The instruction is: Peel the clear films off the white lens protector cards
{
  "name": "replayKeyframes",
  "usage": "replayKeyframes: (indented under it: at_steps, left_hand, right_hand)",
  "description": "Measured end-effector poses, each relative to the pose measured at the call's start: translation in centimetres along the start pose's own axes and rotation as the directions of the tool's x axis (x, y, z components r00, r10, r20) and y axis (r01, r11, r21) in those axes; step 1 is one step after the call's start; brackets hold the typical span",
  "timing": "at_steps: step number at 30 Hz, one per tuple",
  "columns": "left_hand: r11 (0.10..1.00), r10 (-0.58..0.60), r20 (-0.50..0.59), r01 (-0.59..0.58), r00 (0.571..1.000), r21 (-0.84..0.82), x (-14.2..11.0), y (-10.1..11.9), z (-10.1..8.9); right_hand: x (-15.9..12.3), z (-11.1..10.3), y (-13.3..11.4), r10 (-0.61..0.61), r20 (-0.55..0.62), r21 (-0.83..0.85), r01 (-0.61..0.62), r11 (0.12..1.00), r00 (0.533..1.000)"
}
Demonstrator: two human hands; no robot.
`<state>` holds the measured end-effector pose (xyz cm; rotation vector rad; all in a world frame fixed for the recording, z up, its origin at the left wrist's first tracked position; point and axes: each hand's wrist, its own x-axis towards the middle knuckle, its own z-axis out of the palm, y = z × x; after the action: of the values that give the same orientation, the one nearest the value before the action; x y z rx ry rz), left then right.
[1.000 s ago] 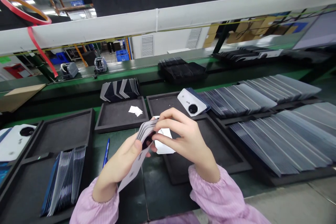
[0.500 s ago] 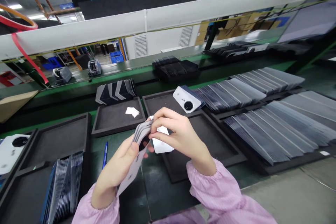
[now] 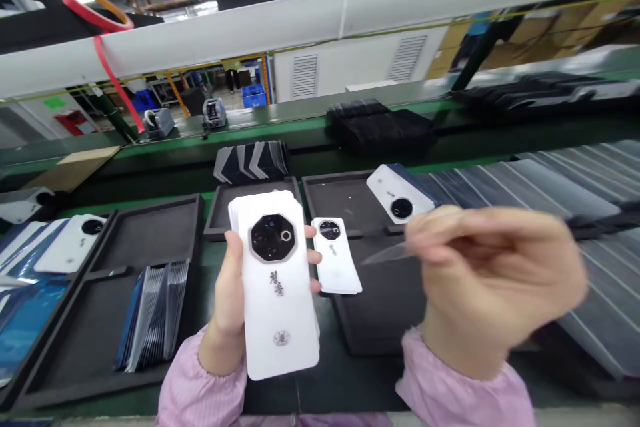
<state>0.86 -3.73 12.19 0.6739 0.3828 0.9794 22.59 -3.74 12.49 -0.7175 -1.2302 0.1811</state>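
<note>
My left hand (image 3: pixel 229 293) is wrapped round a stack of white phone back covers (image 3: pixel 280 310), its thumb at the left edge and fingertips at the right. The top cover faces me, with a dark eight-sided camera area and black printed marks. To the right, my right hand (image 3: pixel 493 273) is raised and blurred, thumb and finger pinched on a thin clear film piece (image 3: pixel 385 254) that points left. Between the hands, a second stack of white back covers (image 3: pixel 337 263) lies partly over a black tray (image 3: pixel 385 327).
Rows of film-covered panels (image 3: pixel 610 280) fill trays at the right. A left tray (image 3: pixel 150 220) has thin panels (image 3: pixel 157 313) stacked on edge below it. One white cover (image 3: pixel 397 193) leans at the back. Tape dispensers (image 3: pixel 215 113) stand on the ledge; red tape (image 3: pixel 90 7) hangs above.
The held stack has turned from edge-on to face-up towards me. My right hand has left it and moved right, with a clear film piece pinched in its fingers. The view has shifted.
</note>
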Motion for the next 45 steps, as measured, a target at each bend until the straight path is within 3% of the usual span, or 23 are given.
replayKeyframes:
  at_steps: [2,5,8,15,22,33,45]
  left_hand:
    - [1.000,0.003,0.008,-0.003,1.000,-0.022,-0.1,0.0,0.4]
    - [0.999,0.036,0.052,-0.034,0.998,-0.036,-0.1,-0.5,0.9]
    - [0.997,0.053,0.092,-0.048,0.994,-0.057,-0.2,-0.9,1.0]
    - [0.998,0.042,0.169,-0.032,0.985,-0.061,-0.3,-0.8,0.2]
    - [0.991,0.085,0.102,-0.073,0.991,-0.115,-0.6,-1.0,0.7]
    - [0.977,0.046,0.094,-0.025,0.995,-0.214,-0.6,-0.7,0.8]
    - [0.985,0.015,0.087,0.000,0.996,-0.170,-0.6,-0.5,0.8]
  right_hand:
    - [0.8,-0.4,1.0,0.166,-0.209,0.173,-0.131,0.976,0.964]
    - [1.7,-0.6,2.4,0.315,-0.167,0.296,-0.257,0.920,0.934]
    - [2.0,-0.6,3.1,0.372,-0.137,0.333,-0.311,0.890,0.918]
    - [2.0,-0.3,2.8,0.404,-0.155,0.340,-0.335,0.879,0.902]
    - [1.7,0.6,1.6,0.470,-0.140,0.338,-0.404,0.850,0.872]
    - [1.3,0.9,1.2,0.474,-0.087,0.381,-0.410,0.829,0.876]
    - [1.3,1.0,1.2,0.483,-0.082,0.389,-0.419,0.821,0.872]
